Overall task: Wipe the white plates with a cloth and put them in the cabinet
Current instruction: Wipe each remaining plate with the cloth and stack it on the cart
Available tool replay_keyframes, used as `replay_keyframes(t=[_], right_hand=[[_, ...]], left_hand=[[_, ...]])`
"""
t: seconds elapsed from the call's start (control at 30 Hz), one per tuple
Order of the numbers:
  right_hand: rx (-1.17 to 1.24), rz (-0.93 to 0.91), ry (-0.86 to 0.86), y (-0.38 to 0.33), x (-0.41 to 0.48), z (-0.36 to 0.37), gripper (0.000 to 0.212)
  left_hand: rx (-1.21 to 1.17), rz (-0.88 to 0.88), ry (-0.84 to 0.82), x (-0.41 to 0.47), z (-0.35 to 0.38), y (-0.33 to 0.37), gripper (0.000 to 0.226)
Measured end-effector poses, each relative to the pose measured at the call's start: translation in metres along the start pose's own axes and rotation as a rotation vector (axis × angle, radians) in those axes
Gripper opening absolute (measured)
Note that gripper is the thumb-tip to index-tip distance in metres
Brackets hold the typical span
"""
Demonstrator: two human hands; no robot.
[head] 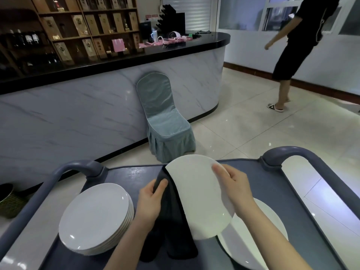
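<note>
I hold one white plate [196, 193] tilted above a blue service cart [276, 184]. My right hand [233, 186] grips the plate's right rim. My left hand [152, 201] clutches a dark cloth [173, 227] against the plate's left edge; the cloth hangs down under the plate. A stack of several white plates [95, 219] rests on the cart at the left. Another white plate [259, 236] lies on the cart at the right, partly hidden by the held plate and my right forearm.
The cart has raised handles at left [78, 168] and right [292, 152]. A chair in a grey-blue cover [163, 121] stands against a marble-fronted counter [78, 114]. A person in black [298, 45] walks on the tiled floor at the upper right. Shelves hold bottles.
</note>
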State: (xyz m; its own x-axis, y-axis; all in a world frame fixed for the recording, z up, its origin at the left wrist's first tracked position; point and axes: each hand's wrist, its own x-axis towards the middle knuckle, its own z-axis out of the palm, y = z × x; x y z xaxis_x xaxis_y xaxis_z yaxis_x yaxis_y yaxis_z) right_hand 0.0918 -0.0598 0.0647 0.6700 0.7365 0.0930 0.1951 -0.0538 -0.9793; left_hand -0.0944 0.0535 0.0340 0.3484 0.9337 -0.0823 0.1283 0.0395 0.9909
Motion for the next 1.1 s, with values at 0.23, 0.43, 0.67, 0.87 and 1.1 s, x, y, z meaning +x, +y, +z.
replay_keyframes(t=[0.23, 0.43, 0.67, 0.87, 1.1], right_hand=[[-0.250, -0.093, -0.281, -0.006, 0.005, 0.002, 0.031], [-0.163, -0.084, -0.211, -0.008, 0.006, 0.009, 0.029], [0.467, 0.373, 0.366, 0.023, -0.020, 0.056, 0.033], [0.101, 0.081, -0.010, 0.013, 0.004, 0.011, 0.005], [-0.414, -0.185, -0.426, -0.013, 0.018, 0.013, 0.050]], left_hand=[[0.308, 0.192, -0.263, 0.015, -0.007, 0.021, 0.018], [0.301, 0.244, -0.172, 0.016, -0.007, 0.026, 0.020], [-0.256, -0.154, 0.358, -0.009, 0.018, -0.008, 0.020], [0.074, 0.119, 0.124, 0.007, -0.010, 0.008, 0.025], [0.314, 0.267, -0.269, 0.017, -0.005, 0.023, 0.035]])
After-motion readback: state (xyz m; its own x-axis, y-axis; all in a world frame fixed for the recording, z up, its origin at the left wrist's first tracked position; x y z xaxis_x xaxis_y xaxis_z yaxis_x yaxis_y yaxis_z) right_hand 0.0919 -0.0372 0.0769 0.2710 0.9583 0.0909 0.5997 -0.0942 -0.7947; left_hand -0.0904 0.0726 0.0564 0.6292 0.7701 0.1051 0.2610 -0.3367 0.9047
